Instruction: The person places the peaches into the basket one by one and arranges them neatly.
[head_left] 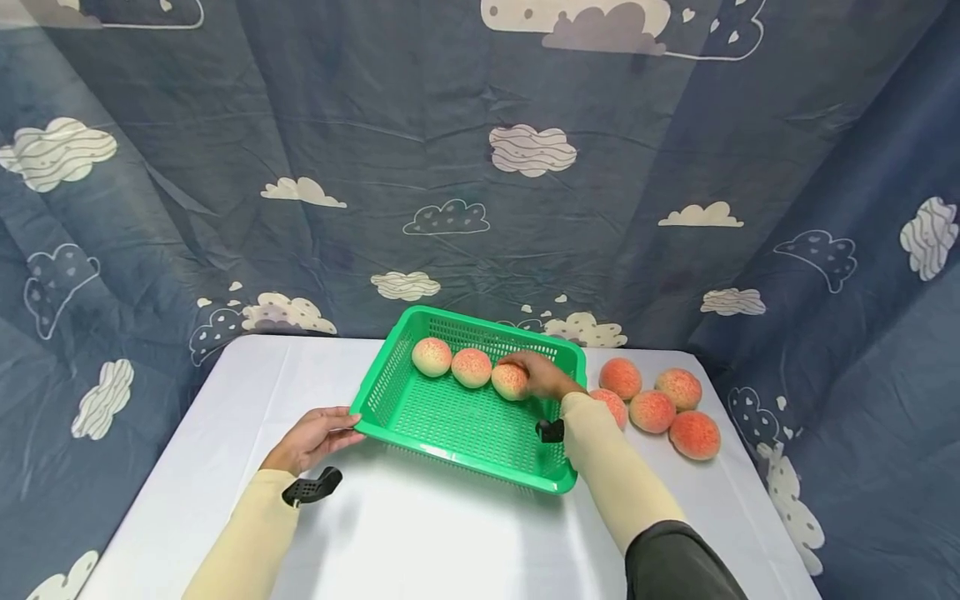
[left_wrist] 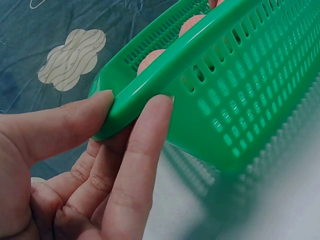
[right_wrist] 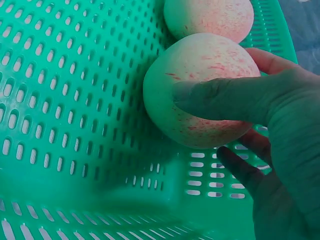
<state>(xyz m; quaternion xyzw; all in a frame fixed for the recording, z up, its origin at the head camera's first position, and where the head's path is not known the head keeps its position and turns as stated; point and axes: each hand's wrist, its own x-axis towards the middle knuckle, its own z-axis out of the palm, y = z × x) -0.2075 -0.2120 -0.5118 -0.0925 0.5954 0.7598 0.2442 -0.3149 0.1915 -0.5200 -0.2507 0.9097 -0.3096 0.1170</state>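
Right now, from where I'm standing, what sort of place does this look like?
Probably a small staged tabletop workspace, perhaps for recording: a dark cloud-print cloth hangs behind and beside a white-covered table, where a green basket sits with peach-like fruits in and beside it.

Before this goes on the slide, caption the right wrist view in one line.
Right hand gripping a pale, red-flecked peach inside a green perforated basket, another peach beside it.
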